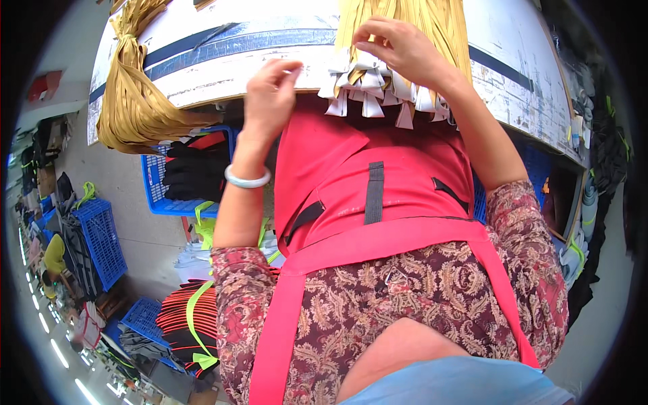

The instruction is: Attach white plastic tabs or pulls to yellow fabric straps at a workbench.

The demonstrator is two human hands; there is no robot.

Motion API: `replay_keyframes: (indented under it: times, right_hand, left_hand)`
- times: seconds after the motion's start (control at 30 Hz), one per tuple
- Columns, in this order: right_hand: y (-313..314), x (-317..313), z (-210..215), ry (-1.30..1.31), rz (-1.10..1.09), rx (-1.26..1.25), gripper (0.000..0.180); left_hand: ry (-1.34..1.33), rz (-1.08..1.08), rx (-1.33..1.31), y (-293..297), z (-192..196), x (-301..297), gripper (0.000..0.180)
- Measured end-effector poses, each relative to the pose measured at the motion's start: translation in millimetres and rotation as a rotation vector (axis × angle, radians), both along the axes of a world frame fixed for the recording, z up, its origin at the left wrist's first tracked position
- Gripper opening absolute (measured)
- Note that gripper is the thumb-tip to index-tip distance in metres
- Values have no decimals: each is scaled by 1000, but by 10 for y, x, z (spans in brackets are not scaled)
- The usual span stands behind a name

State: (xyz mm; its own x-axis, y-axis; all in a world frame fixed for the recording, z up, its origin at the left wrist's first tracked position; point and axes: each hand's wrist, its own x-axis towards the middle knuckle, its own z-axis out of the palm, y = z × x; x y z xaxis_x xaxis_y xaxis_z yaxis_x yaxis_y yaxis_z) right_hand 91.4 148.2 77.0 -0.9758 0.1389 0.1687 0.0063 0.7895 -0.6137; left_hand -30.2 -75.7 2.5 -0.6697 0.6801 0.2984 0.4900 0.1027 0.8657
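A bundle of long gold strips with white ends lies on the worktable, the ends hanging over its near edge. Above these strips is my right hand, its fingers curled and the thumb close to the forefinger. To their left, over the table edge, my left hand is raised with thumb and forefinger pinched together. Whether either pinch has something small in it, I cannot make out. Farther left, a second bundle of gold strips, tied near its top, droops over the table edge.
The worn white tabletop has dark blue bands. Below its left side stands a blue crate with black and red pieces. A stack of black and orange pieces, tied with a lime band, sits at lower left. Another blue crate stands farther left.
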Motion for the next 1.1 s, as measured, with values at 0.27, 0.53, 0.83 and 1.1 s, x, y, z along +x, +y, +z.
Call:
replay_keyframes:
  times: [0.27, 0.53, 0.83, 1.1]
  right_hand:
    - [-12, -101, -136, -70, 91, 95, 14]
    - [-31, -176, -6, -39, 204, -13, 13]
    - [17, -119, 107, -91, 49, -661, 13]
    - [148, -84, 186, -277, 115, -877, 17]
  left_hand:
    - [-25, -61, -247, 451, -109, 213, 18]
    - [147, -242, 6, 457, 218, 42, 11]
    - [-659, -357, 406, 556, 323, 47, 22]
    - [-735, -437, 383, 656, 282, -88, 16]
